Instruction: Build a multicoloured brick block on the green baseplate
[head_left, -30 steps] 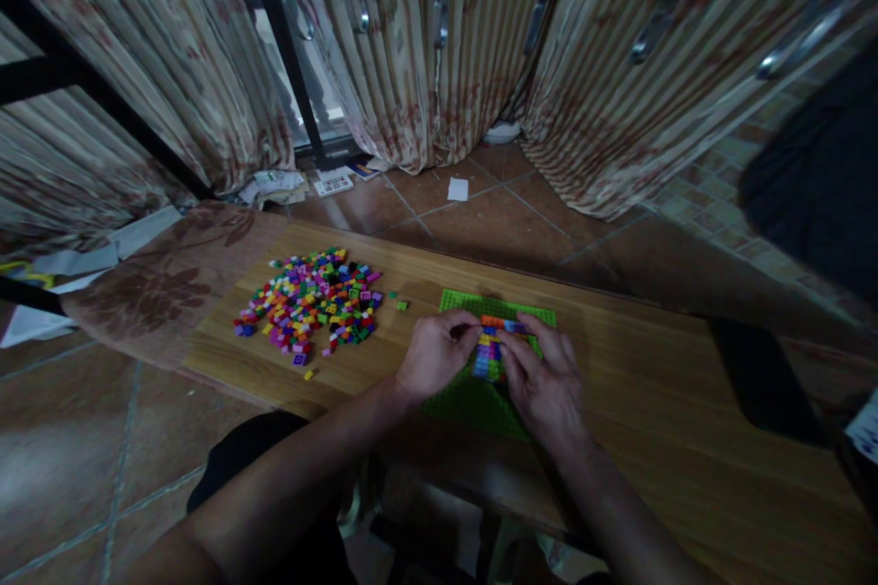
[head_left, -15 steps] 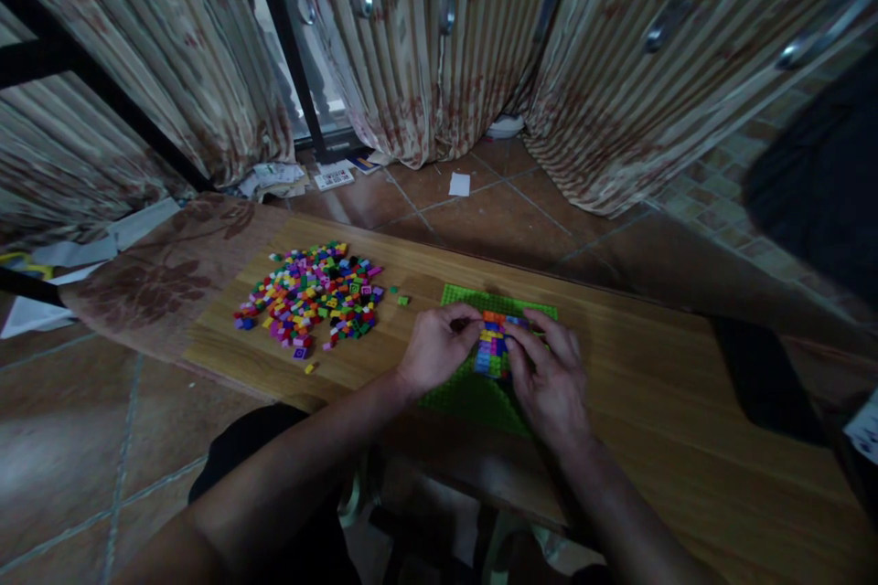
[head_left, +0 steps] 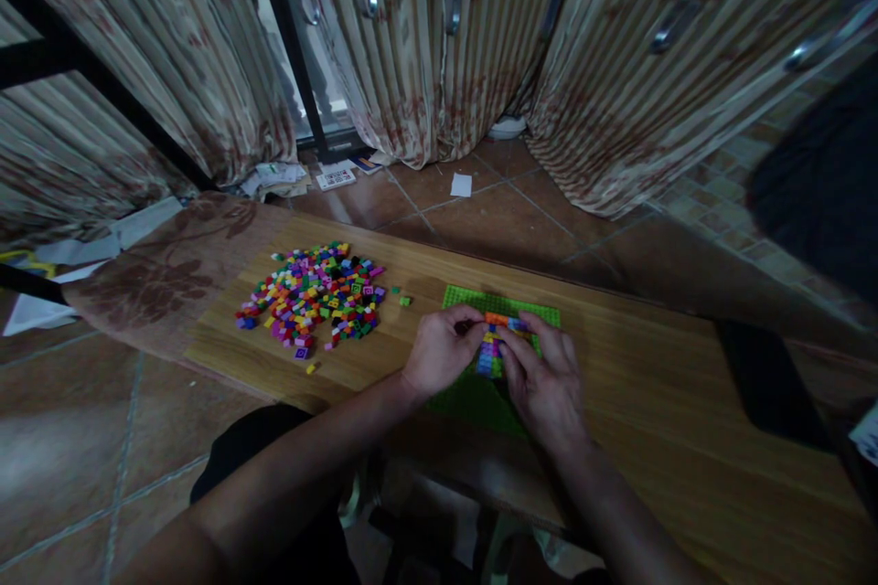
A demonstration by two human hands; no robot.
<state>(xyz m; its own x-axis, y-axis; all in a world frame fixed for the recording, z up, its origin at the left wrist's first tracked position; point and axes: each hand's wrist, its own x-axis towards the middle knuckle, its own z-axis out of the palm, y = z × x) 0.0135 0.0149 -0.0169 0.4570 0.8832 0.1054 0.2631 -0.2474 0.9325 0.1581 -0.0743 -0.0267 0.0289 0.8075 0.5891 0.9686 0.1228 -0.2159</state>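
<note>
A green baseplate point(head_left: 473, 398) lies on the wooden table, with a patch of coloured bricks point(head_left: 488, 358) built up on its middle. At the left side of that patch is my left hand point(head_left: 443, 347), thumb and forefinger pinched at the bricks' upper left corner; whatever is between them is too small to make out. My right hand point(head_left: 549, 384) covers the patch's right part, its fingers bent over the bricks and its fingertips touching them. What the right fingertips hold, if anything, is hidden.
A wide heap of loose bricks point(head_left: 319, 292) lies on the table's left part, with a small green brick point(head_left: 404, 301) to its right. A black flat object point(head_left: 772, 384) rests at the table's right end. Beyond the table are tiled floor, papers and curtains point(head_left: 439, 64).
My right hand's fingers have shifted slightly left and up over the bricks, covering more of the patch's middle. My left hand stays almost where it was.
</note>
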